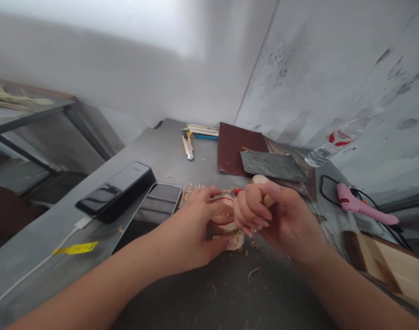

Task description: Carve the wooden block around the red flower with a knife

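My left hand (195,224) curls its fingers and thumb around a pale wooden piece (226,227) marked with a red curved line, holding it down at the tabletop. Close against that piece, my right hand (281,215) is closed in a fist around a tool with a light wooden handle (268,200); its working end is hidden by the fingers. Under my left thumb shows a rough, pale wooden edge (235,240). Wood shavings (253,274) lie on the table around both hands. A rounded pale wooden thing (259,179) sits just behind my right hand.
Left are a phone (157,201) and a black power bank (116,190) with a white cable. A utility knife (187,145), sandpaper sheets (242,146) and thin sticks lie behind. Rightward are a water bottle (340,140), a pink glue gun (365,206) and wooden blocks (391,261).
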Action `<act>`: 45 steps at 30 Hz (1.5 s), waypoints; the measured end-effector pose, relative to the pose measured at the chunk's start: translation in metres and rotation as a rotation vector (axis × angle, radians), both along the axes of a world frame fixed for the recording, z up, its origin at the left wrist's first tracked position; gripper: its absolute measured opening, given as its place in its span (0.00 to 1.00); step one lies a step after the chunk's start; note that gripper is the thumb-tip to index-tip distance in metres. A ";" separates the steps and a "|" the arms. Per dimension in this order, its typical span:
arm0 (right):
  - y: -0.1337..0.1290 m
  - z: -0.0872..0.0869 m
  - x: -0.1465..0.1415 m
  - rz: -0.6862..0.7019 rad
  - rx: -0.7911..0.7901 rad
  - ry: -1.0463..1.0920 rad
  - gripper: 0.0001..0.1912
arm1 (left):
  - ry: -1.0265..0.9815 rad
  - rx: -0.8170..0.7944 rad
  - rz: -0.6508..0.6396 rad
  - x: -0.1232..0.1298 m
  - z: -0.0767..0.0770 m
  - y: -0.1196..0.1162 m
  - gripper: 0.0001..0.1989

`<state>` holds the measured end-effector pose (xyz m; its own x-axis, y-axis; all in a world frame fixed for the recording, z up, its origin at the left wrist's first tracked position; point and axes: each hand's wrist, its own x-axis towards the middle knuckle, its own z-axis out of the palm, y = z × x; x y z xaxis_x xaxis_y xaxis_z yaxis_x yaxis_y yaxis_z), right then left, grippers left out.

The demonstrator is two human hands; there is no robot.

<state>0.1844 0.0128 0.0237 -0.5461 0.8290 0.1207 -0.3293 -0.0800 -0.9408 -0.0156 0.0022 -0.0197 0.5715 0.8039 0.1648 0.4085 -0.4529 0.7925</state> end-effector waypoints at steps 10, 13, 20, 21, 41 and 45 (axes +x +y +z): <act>-0.007 0.017 0.004 -0.072 -0.005 0.020 0.22 | 0.024 -0.044 0.049 -0.004 0.000 0.001 0.30; -0.009 0.013 -0.003 -0.069 -0.016 0.017 0.23 | 0.054 -0.062 0.013 -0.006 0.003 0.001 0.30; -0.020 0.008 -0.014 -0.194 0.049 -0.047 0.26 | 0.040 -0.152 -0.061 -0.007 0.009 0.002 0.25; -0.023 0.007 -0.015 -0.232 0.079 -0.063 0.27 | 0.034 -0.156 -0.066 -0.007 0.009 0.001 0.25; -0.017 -0.005 -0.033 -0.615 0.031 0.054 0.26 | 0.043 -0.058 -0.002 -0.008 -0.004 0.001 0.35; -0.017 -0.012 -0.022 -0.332 0.074 0.066 0.29 | 0.035 -0.089 -0.018 -0.008 -0.003 0.002 0.36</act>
